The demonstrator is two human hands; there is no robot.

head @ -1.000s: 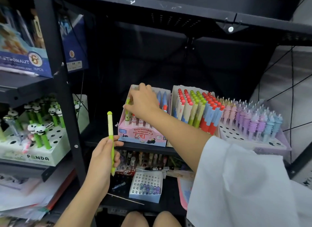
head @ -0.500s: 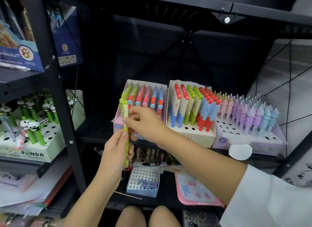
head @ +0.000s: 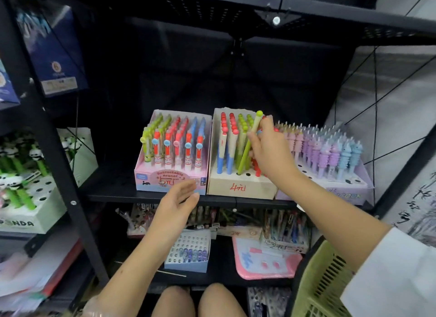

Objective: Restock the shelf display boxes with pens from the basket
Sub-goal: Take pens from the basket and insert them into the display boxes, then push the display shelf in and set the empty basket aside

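My right hand (head: 267,149) pinches a green pen (head: 249,144), tilted, with its lower tip in a hole of the beige display box (head: 240,187) marked in red. That box holds several blue, red and green pens upright. My left hand (head: 175,204) hovers empty with fingers spread, in front of the pink eraser-pen box (head: 169,178) to the left. A lilac box (head: 346,189) of pastel pens stands to the right. The green basket (head: 318,286) shows at the bottom right corner.
A black metal shelf upright (head: 49,137) separates a panda pen box (head: 30,213) on the left. The lower shelf carries a small white box with holes (head: 188,253), a pink pad (head: 264,260) and more pen boxes. My knees (head: 195,302) are below.
The green pen passed from my left hand to my right hand, which moved right to the beige box. My left hand let go and opened. The view shifted and the basket came in.
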